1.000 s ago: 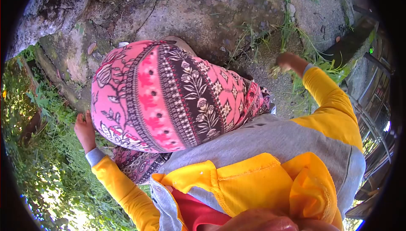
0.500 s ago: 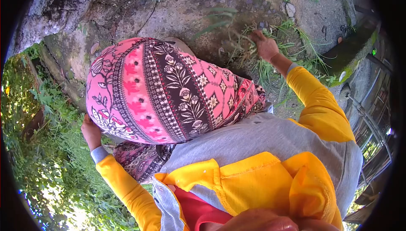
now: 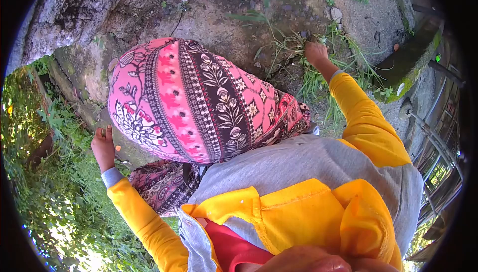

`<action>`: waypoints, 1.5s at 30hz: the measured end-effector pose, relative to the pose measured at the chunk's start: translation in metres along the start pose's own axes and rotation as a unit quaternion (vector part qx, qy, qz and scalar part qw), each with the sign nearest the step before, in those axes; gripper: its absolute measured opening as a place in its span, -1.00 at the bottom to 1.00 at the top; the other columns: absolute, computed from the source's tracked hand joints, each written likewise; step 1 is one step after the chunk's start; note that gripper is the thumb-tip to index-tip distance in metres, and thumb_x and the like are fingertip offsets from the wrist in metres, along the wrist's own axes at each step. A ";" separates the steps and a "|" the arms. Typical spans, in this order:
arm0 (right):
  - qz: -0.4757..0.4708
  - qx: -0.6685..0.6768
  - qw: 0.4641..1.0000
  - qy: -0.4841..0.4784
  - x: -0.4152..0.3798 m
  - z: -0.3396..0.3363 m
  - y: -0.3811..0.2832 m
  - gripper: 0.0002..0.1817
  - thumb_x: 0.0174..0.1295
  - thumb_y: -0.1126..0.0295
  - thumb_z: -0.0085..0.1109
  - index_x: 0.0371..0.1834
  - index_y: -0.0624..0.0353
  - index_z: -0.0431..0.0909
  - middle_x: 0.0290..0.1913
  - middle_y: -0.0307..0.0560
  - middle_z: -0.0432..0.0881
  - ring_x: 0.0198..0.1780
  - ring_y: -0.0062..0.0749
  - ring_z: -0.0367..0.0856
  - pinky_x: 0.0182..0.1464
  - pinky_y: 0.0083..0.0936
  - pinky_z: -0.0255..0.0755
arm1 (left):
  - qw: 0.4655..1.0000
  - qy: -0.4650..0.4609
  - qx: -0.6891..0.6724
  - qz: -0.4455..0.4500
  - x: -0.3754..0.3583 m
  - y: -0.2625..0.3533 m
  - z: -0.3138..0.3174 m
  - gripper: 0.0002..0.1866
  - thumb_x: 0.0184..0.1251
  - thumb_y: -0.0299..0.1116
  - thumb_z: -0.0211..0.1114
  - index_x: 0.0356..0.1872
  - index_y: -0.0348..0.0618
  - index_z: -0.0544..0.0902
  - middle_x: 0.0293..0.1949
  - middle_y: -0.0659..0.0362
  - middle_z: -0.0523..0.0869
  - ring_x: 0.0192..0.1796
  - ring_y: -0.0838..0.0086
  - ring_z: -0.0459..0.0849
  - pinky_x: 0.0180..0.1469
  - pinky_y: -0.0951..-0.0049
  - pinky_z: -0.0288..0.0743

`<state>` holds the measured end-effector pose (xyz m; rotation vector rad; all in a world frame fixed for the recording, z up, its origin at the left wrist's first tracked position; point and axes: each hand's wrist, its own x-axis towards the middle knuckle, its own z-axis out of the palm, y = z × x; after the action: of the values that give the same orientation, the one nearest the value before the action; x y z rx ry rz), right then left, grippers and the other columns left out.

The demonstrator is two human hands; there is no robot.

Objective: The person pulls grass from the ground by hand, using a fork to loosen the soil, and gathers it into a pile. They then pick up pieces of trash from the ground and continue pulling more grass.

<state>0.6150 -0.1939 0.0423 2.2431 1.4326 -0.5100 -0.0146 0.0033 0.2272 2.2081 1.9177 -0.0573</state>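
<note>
Out to the right, my right hand (image 3: 316,53) is closed around a bunch of grass (image 3: 294,45). Its long blades and thin stems stick out leftward from my fingers, over the bare ground. More grass (image 3: 318,85) grows just below that hand. My left hand (image 3: 103,148) is raised beside my knee, apart from the cloth. Its fingers are loosely bent with the tips apart, and I see nothing in them. Pink and black patterned cloth (image 3: 199,103) covers my bent legs between the two hands.
Rough rock (image 3: 64,13) rises at the upper left. Green plants (image 3: 64,187) fill the left side. A mossy stone edge (image 3: 416,63) stands at the right, with poles or sticks (image 3: 438,142) beyond it. A small pale stone (image 3: 336,15) lies above my right hand.
My left hand has come off the cloth at my knee and moved slightly left and up. The right hand keeps its hold on the grass; the blades at its left have shifted.
</note>
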 end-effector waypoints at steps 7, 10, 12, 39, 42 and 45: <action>0.069 -0.002 0.997 0.037 0.003 0.002 -0.004 -0.71 0.11 0.39 -0.20 -0.14 0.18 0.44 -0.17 0.01 0.57 -0.13 -0.09 0.55 -0.13 -0.29 0.43 | 0.999 -0.034 0.031 -0.006 0.015 0.006 -0.002 -0.60 0.18 -0.09 0.12 -0.56 -0.30 0.41 -0.66 -0.13 0.44 -0.56 -0.02 0.41 -0.48 0.16 0.29; 0.108 -0.004 0.994 0.026 0.010 0.000 -0.005 -0.71 0.14 0.36 -0.20 -0.18 0.16 0.51 -0.17 -0.02 0.59 -0.13 -0.15 0.57 -0.14 -0.31 0.44 | 0.998 -0.039 0.055 0.003 0.022 0.006 -0.002 -0.60 0.17 -0.07 0.11 -0.55 -0.28 0.43 -0.65 -0.12 0.46 -0.53 -0.02 0.46 -0.47 0.14 0.30; 0.081 -0.023 0.993 -0.081 0.007 -0.021 -0.009 -0.70 0.13 0.34 -0.17 -0.21 0.13 0.56 -0.14 -0.02 0.58 -0.11 -0.18 0.56 -0.11 -0.32 0.44 | 0.998 -0.025 0.056 0.007 0.028 0.012 -0.003 -0.60 0.17 -0.06 0.11 -0.54 -0.28 0.42 -0.63 -0.12 0.48 -0.51 -0.03 0.48 -0.46 0.13 0.31; 0.141 -0.020 0.987 -0.068 0.045 -0.037 0.010 -0.71 0.12 0.31 -0.08 -0.16 0.11 0.56 -0.09 -0.04 0.56 -0.04 -0.19 0.53 -0.08 -0.33 0.43 | 0.989 -0.017 -0.123 0.078 0.076 0.055 0.077 -0.70 0.19 -0.17 0.07 -0.41 -0.25 0.46 -0.48 -0.18 0.55 -0.36 -0.08 0.53 -0.35 0.06 0.36; 0.109 0.012 0.993 -0.036 0.061 -0.005 0.027 -0.72 0.09 0.38 -0.11 -0.20 0.13 0.57 -0.08 -0.03 0.56 -0.03 -0.19 0.52 -0.03 -0.36 0.41 | 0.990 -0.011 -0.117 0.080 0.073 0.058 0.073 -0.70 0.19 -0.17 0.07 -0.42 -0.26 0.45 -0.48 -0.18 0.55 -0.36 -0.08 0.53 -0.35 0.06 0.36; 0.089 0.019 0.995 -0.038 0.053 -0.014 0.027 -0.70 0.09 0.35 -0.12 -0.19 0.12 0.57 -0.07 0.01 0.55 -0.01 -0.21 0.52 -0.01 -0.35 0.40 | 0.988 -0.016 -0.128 0.089 0.072 0.057 0.073 -0.69 0.18 -0.17 0.07 -0.43 -0.28 0.45 -0.49 -0.18 0.55 -0.37 -0.09 0.52 -0.36 0.08 0.36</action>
<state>0.6618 -0.1559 0.0308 2.3271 1.1806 -0.5608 0.0605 0.0527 0.1514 2.1771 1.6013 0.1727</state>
